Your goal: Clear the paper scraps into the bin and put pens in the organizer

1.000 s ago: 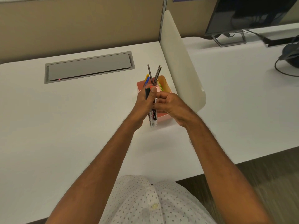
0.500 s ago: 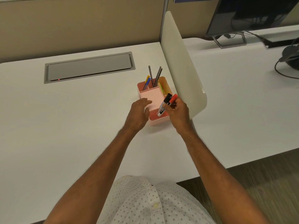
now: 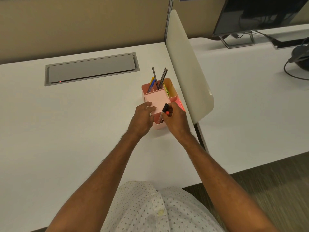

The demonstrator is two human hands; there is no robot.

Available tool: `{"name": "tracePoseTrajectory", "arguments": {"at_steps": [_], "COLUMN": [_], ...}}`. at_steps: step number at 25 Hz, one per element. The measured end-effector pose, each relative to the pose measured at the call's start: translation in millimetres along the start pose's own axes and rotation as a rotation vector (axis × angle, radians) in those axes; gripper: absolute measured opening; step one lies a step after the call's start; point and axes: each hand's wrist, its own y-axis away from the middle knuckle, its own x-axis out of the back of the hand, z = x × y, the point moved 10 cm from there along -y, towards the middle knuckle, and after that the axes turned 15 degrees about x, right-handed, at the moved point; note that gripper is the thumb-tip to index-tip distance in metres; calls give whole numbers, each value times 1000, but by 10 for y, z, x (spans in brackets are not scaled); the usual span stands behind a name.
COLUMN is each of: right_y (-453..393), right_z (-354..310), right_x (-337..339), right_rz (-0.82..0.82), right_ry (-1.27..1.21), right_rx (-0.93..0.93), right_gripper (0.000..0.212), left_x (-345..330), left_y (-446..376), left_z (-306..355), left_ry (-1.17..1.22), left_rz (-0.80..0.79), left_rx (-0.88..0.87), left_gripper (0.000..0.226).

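A pink desk organizer (image 3: 173, 91) stands on the white desk beside a cream divider panel. Its back compartments hold grey pencils (image 3: 161, 77) and blue and yellow pens (image 3: 151, 82). My right hand (image 3: 175, 121) grips two markers (image 3: 163, 112), one black-capped and one red-capped, with their lower ends inside the organizer's front compartment. My left hand (image 3: 143, 118) rests against the organizer's left front side, fingers touching the pink note pad (image 3: 158, 101). No paper scraps or bin are in view.
A grey cable hatch (image 3: 91, 68) is set into the desk at the back left. The cream divider (image 3: 189, 67) rises right of the organizer. Beyond it, a monitor (image 3: 260, 14) and a dark headset with cable (image 3: 301, 56) sit on the neighbouring desk.
The markers passed from both hands into my right hand alone, then moved down into the organizer's front compartment. My left hand let go and settled against the organizer's left side.
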Motion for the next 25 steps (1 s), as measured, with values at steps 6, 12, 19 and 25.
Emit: {"name": "tracePoseTrajectory", "arguments": {"at_steps": [6, 12, 19, 25], "right_y": [-20, -17, -40, -32], "right_z": [19, 33, 95, -9], "right_x": [74, 104, 118, 119], "right_rz": [48, 98, 120, 130], "right_ry": [154, 242, 259, 353], "right_rx": [68, 87, 96, 205], "right_gripper": [39, 43, 52, 53], "left_x": [-17, -14, -16, 87], "left_y": [-19, -10, -1, 95], "left_z": [-2, 2, 4, 69], "left_ry": [-34, -40, -67, -94], "left_rz": [11, 2, 8, 104], "left_rx": [-4, -6, -2, -67], "left_gripper": [43, 43, 44, 48]}}
